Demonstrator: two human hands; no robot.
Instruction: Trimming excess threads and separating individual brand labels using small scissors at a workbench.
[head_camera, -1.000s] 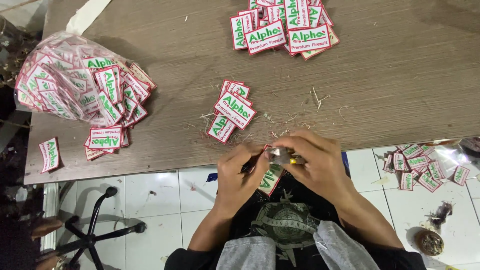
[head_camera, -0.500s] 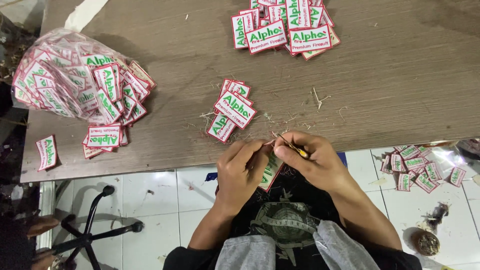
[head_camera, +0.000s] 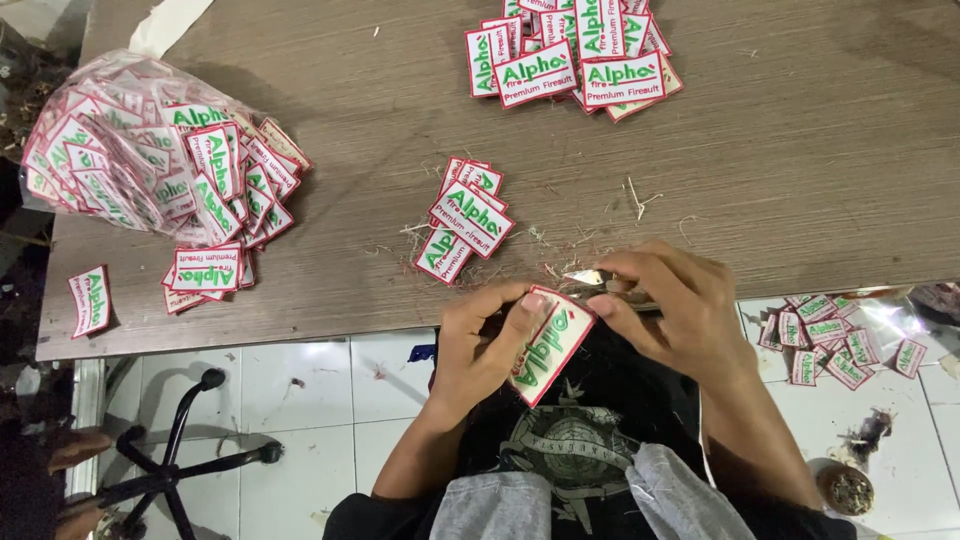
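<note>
One patch (head_camera: 548, 345) in left hand (head_camera: 480, 345) grip, scissors (head_camera: 598, 283) above.

table (head_camera: 780, 160): grey-brown wood grain, its near edge just beyond the grip
small stack of patches (head_camera: 465, 222): just left of and beyond the grip
far heap of patches (head_camera: 575, 55): well beyond it
clear bag of patches (head_camera: 130, 160): far to the left
lone patch (head_camera: 90, 300): leftmost, at the near edge
thread scraps (head_camera: 638, 200): scattered just beyond the grip
</note>
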